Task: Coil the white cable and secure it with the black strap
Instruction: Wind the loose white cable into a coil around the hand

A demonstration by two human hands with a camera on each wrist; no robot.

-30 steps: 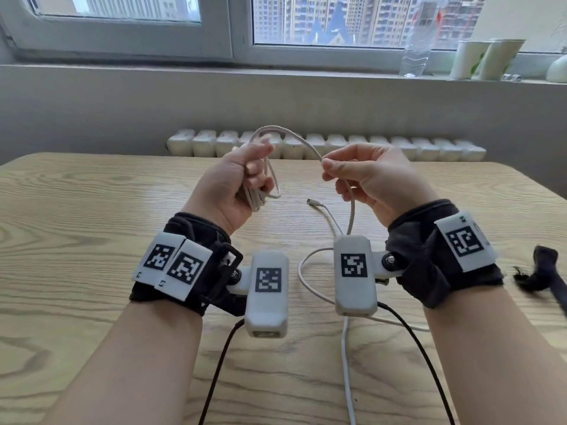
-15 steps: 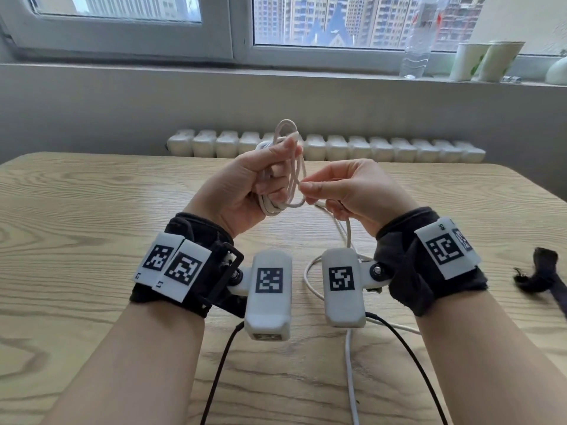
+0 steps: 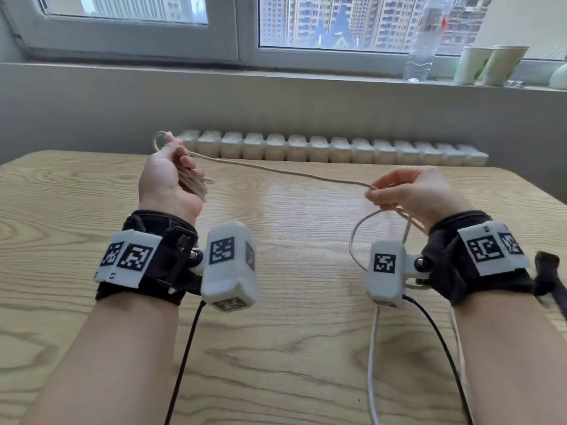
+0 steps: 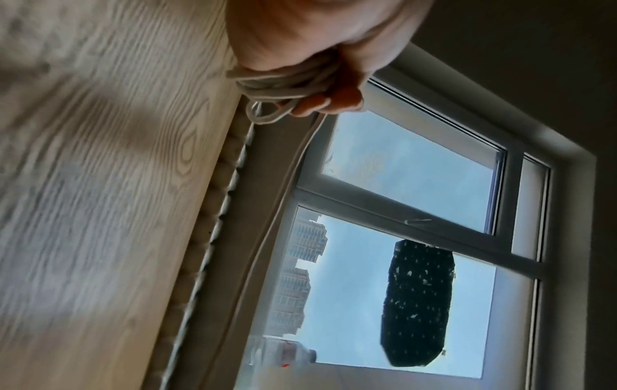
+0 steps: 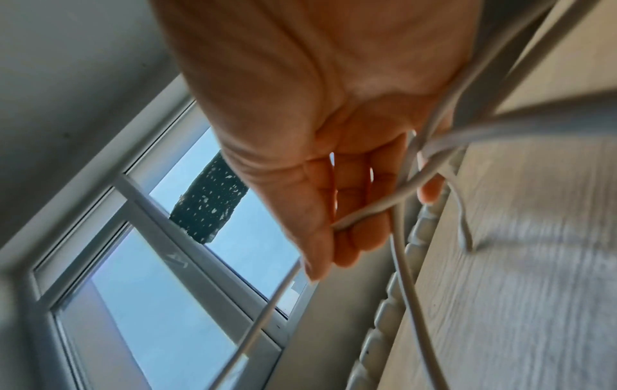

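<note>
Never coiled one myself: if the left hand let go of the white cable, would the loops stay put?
Probably not. The cable looks thin and floppy: the stretch between the left hand and right hand sags, and the slack below droops in a loose curve. The gripped loops already splay unevenly, so they would likely spring apart. It seems light, held by a fingertip pinch.

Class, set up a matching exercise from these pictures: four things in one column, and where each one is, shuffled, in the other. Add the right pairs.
Things
1. white cable
2. black strap
3. plastic bottle
4. left hand

Places or states
A. on the windowsill
B. on the table by the right wrist
C. stretched between the two hands
D. grips the coiled loops

Pairs: 1-C, 2-B, 3-A, 4-D
</note>
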